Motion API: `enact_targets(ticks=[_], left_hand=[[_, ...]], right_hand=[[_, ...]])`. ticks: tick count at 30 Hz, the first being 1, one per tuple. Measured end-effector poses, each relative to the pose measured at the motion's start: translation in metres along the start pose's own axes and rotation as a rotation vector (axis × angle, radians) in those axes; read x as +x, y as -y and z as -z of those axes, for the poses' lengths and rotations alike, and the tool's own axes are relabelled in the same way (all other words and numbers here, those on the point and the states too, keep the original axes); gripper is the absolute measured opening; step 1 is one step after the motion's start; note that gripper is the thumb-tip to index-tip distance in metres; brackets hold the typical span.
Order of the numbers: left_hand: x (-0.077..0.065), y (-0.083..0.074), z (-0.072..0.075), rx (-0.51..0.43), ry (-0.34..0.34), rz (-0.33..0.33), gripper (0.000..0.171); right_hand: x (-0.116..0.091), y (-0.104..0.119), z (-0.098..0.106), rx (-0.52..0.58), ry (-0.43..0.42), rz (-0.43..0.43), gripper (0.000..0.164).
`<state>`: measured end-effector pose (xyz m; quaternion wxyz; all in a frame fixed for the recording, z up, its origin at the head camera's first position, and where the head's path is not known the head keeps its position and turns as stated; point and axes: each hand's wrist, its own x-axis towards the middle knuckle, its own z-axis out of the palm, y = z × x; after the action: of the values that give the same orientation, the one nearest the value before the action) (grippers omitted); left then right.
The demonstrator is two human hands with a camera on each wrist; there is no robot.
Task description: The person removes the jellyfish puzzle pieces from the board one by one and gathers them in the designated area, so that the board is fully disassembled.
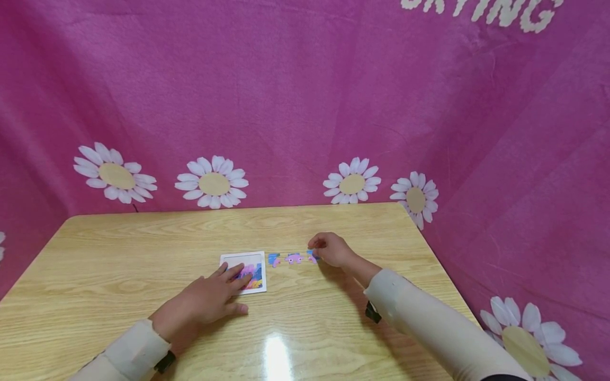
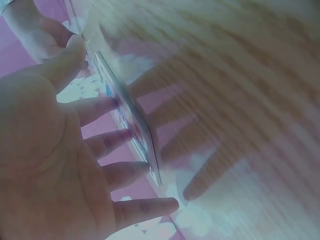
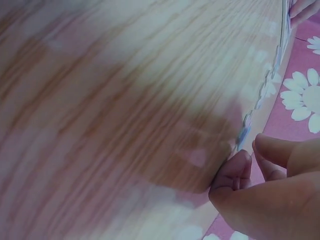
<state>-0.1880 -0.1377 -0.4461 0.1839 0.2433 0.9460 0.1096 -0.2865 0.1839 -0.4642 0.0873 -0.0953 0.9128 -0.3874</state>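
Observation:
My left hand [image 1: 212, 299] lies with spread fingers over a small white-framed puzzle board [image 1: 264, 272], fingertips on its picture. The picture shows pink, blue and yellow parts, with a blank pale strip along the top. In the left wrist view the puzzle board [image 2: 142, 130] appears edge-on beneath the fingertips. My right hand [image 1: 333, 250] is at the rightmost puzzle piece [image 1: 312, 257], a blue and pink one, with loosely bent fingers. From the right wrist, that puzzle piece [image 3: 243, 134] lies flat just beyond the fingertips of the right hand [image 3: 265, 180].
Between the board and the right hand lie a pink puzzle piece with two eyes [image 1: 295, 259] and a blue and pink puzzle piece [image 1: 274, 260], in a row. Everything rests on a glossy wood-grain table [image 1: 143, 248]. A magenta curtain with daisies [image 1: 286, 106] hangs behind and beside it.

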Motion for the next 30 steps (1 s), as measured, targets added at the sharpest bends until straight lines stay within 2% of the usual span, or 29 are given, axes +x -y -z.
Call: enact_targets(ticks=[10, 17, 23, 30], left_hand=[[-0.002, -0.001, 0.004, -0.009, 0.000, 0.004, 0.080], [-0.004, 0.000, 0.002, -0.010, -0.027, -0.028, 0.080], [-0.012, 0.007, -0.002, -0.018, -0.039, -0.020, 0.072], [-0.025, 0.020, -0.008, -0.052, -0.057, 0.007, 0.068]], right_hand=[[-0.004, 0.016, -0.002, 0.028, 0.008, 0.065, 0.012], [-0.004, 0.031, -0.013, 0.053, 0.040, 0.070, 0.014], [-0.003, 0.042, -0.026, 0.020, 0.061, 0.103, 0.014], [-0.003, 0.059, -0.041, 0.035, 0.109, 0.158, 0.015]])
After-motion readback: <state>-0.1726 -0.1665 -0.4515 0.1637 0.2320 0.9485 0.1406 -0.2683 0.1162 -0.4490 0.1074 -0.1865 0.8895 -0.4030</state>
